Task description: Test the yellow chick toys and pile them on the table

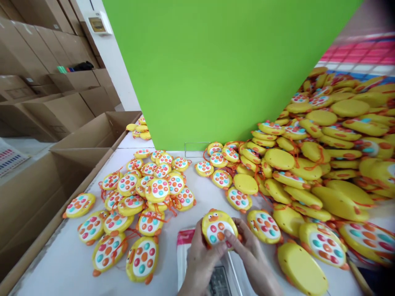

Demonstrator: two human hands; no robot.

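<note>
A yellow duck-shaped button toy (215, 218) with a white belly and pink, orange and teal round buttons is held up, its face turned towards me. My left hand (200, 261) is closed round its left side, thumb on the lower front. My right hand (253, 253) grips the right side, with its thumb against the lower buttons. Beneath the hands lies an object with a dark grey panel (219, 280), partly hidden by them. A red and white packet or sheet (182, 240) shows beside my left wrist. Another duck toy (264, 227) lies just right of my right hand.
Several like toys lie in a loose group (157, 189) on the white table (173, 242) at left. A large heap (296, 181) rises at right. Behind stands a green panel (210, 74). An open carton (83, 156) borders the table's left edge, near stacked boxes (40, 49).
</note>
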